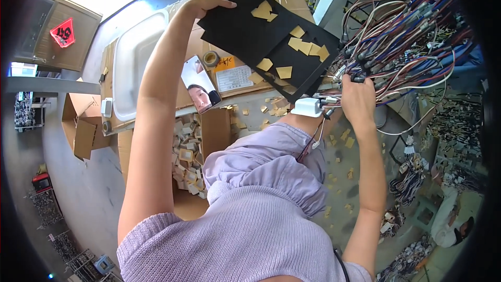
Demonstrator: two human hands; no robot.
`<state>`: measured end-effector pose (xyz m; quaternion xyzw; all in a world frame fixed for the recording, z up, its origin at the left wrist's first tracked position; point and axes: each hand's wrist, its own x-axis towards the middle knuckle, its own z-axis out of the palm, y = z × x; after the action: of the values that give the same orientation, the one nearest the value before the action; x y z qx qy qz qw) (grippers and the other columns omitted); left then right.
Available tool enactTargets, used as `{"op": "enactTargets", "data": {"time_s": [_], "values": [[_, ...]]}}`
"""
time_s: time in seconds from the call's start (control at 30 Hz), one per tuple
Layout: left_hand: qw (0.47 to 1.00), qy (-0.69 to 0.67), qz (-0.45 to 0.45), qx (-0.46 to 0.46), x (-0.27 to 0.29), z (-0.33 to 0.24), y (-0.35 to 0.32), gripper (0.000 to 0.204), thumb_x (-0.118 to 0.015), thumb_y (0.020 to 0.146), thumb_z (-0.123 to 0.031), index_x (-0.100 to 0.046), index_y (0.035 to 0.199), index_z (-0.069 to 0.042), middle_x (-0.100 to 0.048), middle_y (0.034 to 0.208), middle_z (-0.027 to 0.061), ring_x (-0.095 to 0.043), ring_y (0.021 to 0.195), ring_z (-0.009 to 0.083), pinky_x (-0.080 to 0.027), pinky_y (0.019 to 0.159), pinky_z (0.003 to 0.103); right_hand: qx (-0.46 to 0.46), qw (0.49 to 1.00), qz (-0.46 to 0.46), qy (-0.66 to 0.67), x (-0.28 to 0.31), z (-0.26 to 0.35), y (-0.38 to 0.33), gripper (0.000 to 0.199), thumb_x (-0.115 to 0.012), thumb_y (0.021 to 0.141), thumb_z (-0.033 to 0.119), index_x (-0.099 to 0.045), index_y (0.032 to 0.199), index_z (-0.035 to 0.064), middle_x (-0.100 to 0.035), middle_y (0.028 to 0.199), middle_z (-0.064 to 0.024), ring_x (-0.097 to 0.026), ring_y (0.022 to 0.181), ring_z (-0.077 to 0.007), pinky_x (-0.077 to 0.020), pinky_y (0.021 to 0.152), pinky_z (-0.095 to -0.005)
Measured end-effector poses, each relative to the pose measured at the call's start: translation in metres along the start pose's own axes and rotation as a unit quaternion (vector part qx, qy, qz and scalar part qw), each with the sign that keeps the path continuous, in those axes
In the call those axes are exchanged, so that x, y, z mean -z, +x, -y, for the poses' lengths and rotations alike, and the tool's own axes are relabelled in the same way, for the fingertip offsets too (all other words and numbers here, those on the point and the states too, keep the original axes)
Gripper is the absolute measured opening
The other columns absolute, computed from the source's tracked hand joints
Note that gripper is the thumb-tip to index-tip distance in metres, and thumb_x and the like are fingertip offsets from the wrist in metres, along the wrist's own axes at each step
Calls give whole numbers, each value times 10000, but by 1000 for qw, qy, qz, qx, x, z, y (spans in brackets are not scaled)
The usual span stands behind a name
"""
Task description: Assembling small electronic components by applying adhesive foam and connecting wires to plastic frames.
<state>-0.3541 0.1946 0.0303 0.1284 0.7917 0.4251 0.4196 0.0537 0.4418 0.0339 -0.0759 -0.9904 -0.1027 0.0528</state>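
Observation:
My left hand (207,5) grips the far left corner of black sheets (250,31), which look like foam or card. Several tan paper-like pieces (300,46) lie scattered over their surface. My right hand (359,96) is closed around a dark cable connector (358,79) at the edge of a big bundle of wires (396,47). Just left of that hand, a white plastic box (307,107) with connectors and leads rests by my knee. Some wire ends are hidden behind the sheets and my fingers.
A phone (200,84) with a lit screen and a tape roll (211,58) are on the cardboard-covered table by a white tray (138,65). A carton of white parts (187,156) stands below. Tan scraps (344,136) litter the floor; more cable bundles (409,177) lie right.

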Motion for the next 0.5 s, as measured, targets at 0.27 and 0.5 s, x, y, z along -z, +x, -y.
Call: {"op": "enactTargets", "data": {"time_s": [0.27,0.5], "values": [[967,27,-99,-233,24,-127,-176,368,-670,853,-111,-599,1192,14,-684,1051,109,-675,894,181,-551,796,318,18,999,-1,-27,-3,-1,-5,72,-502,815,68,-573,824,76,-631,584,-99,-644,586,-240,-417,739,-354],[941,-206,-217,-161,129,-81,-240,514,-674,891,-212,-493,1324,-3,-622,1215,149,-620,1107,256,-472,1014,388,3,1000,-24,-18,-5,-4,-8,91,-471,848,65,-546,799,82,-610,564,-90,-642,593,-251,-429,784,-371]]}}
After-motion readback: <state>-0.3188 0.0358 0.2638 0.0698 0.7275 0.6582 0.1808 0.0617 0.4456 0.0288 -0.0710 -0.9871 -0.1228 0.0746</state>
